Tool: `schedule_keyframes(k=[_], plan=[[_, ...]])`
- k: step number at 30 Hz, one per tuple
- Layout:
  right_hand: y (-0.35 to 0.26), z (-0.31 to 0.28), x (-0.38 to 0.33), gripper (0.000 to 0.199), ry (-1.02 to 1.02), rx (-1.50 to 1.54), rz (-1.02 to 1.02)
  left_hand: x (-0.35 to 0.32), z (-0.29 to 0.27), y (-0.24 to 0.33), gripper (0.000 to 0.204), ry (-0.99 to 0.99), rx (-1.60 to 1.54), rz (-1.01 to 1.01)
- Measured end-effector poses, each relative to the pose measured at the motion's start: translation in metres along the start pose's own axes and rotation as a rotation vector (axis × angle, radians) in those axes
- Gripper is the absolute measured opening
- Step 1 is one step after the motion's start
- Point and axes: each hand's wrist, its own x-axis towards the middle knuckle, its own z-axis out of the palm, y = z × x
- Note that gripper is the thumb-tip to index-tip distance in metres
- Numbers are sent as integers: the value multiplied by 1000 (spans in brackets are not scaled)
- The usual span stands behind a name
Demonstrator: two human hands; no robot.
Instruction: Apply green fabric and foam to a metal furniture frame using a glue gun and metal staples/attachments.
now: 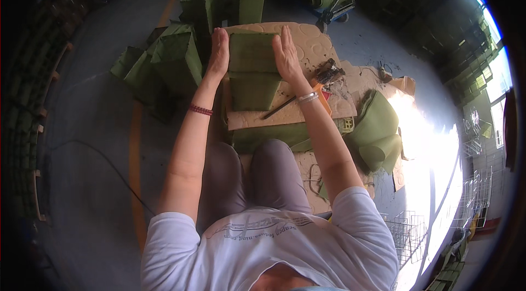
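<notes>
A green felt box-shaped bag (251, 55) stands on a beige patterned board (312, 44) in front of my knees. My left hand (218, 53) is flat against its left side, fingers straight. Pressed against its right side is my right hand (286, 53), also flat with fingers together. A second green felt piece (253, 91) lies just below the bag, nearer me. A red bead bracelet is on my left wrist and a silver bangle on my right wrist.
Several finished green felt bags (175, 61) stand and lie on the grey floor to the left and behind. A dark rod (279, 107) and an orange tool (323, 96) lie on the board. Rolled green felt (378, 132) sits at right. Wire racks (408, 231) are lower right.
</notes>
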Motion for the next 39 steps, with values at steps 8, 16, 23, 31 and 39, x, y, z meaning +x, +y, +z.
schedule_keyframes(k=[8,16,23,31,39], plan=[[21,10,-32,80,-3,707,588,8,17,-23,86,42,209,81],[-33,9,-28,57,119,-382,-377,-8,51,4,69,-41,924,666],[-24,25,-60,70,71,-748,-381,-22,50,-13,57,62,1127,767],[-27,14,-77,82,-62,-711,-510,-29,49,0,61,-11,1013,799],[-13,-33,-4,63,-32,266,-101,35,35,14,74,-212,370,383]])
